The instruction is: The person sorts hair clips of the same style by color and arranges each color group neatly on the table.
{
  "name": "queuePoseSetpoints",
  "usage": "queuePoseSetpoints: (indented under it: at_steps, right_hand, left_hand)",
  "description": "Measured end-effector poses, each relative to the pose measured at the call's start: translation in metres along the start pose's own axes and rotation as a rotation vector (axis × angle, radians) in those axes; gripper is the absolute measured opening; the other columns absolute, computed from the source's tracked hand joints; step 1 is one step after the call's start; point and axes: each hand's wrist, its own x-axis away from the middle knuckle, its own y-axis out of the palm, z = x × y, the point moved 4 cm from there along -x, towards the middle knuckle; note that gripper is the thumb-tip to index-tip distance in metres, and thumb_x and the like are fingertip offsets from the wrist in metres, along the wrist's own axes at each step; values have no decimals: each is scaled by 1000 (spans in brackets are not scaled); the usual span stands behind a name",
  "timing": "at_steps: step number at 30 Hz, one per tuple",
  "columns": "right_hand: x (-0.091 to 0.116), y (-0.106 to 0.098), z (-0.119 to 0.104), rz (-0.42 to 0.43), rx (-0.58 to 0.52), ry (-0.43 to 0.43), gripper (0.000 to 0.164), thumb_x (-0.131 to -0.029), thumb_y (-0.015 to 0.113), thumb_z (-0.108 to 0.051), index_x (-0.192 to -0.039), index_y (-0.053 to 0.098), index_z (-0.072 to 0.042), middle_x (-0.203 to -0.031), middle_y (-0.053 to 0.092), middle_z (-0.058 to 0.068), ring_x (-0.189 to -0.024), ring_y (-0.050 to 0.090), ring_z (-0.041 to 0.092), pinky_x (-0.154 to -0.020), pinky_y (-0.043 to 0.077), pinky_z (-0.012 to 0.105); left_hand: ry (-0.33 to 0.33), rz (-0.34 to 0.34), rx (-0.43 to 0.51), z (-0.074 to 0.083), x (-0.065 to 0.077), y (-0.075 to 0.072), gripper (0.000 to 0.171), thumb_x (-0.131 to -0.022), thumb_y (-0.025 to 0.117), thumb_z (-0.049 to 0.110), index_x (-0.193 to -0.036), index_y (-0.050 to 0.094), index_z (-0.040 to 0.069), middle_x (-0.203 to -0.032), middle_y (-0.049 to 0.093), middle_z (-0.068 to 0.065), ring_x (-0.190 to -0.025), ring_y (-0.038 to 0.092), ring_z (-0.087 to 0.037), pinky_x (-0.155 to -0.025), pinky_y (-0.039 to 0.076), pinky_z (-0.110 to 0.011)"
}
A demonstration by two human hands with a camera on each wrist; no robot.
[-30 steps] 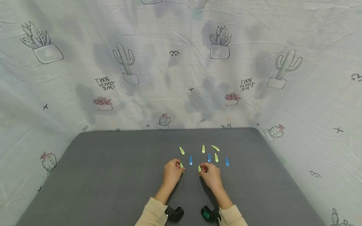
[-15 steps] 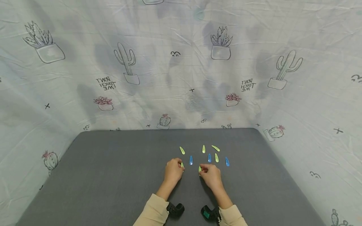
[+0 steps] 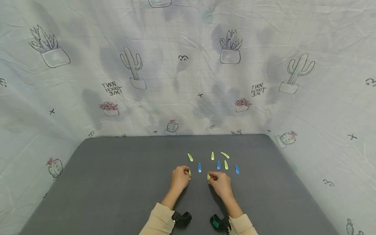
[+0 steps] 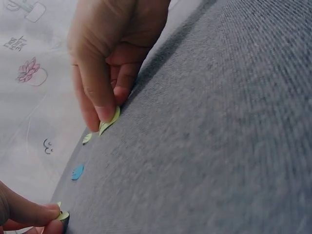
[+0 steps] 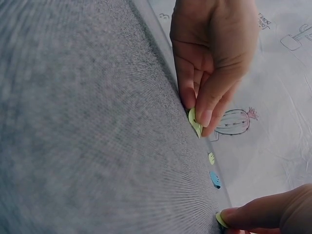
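My left hand (image 3: 180, 179) pinches a yellow-green snap hair clip (image 4: 111, 121) between thumb and fingertips, close over the grey table. Across from it, my right hand (image 3: 221, 184) pinches another yellow-green hair clip (image 5: 194, 122) the same way, its narrow tip pointing down in the right wrist view. Fingers cover part of both clips. A blue hair clip (image 3: 199, 167) lies just beyond the gap between the hands. Beyond my right hand are a second blue clip (image 3: 218, 164) and a yellow-green clip (image 3: 226, 164).
Farther back lie more yellow-green clips: a left one (image 3: 190, 157), a middle one (image 3: 212, 155) and a slanted one (image 3: 225, 155). Another blue clip (image 3: 237, 168) is at the right. A white cloth (image 3: 188, 81) printed with cacti hangs behind the grey table (image 3: 117, 182).
The clip in my left hand has turned slightly and stands straighter in the head view. My right hand keeps its hold in nearly the same place. The loose clips lie as before.
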Motion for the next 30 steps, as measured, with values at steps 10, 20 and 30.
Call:
queuePoseSetpoints:
  at_steps: [10,20,30]
  right_hand:
    - [1,3,-1,-16,-13,10,23,-76,72,-2,-98,74,0,-79,68,5,-69,58,11,-58,44,23]
    - [-1,-1,-2,-16,0,7,22,-76,72,-2,-98,74,0,-79,68,5,-70,58,12,-59,44,24]
    - [-1,0,-1,-9,5,2,22,-76,72,-3,-97,74,-1,-78,67,4,-70,58,11,-60,44,25]
  left_hand:
    - [-94,38,102,-37,-3,-33,17,-75,72,-1,-92,72,-1,-68,63,-3,-60,52,-10,-60,43,-28]
    - [-161,83,83,-75,-10,-79,20,-80,70,2,-100,70,-3,-73,66,-6,-64,55,-11,-71,44,-34]
    - [-173,89,-30,-86,-7,-103,19,-82,68,2,-100,70,-4,-75,67,-8,-70,62,-24,-67,47,-38]
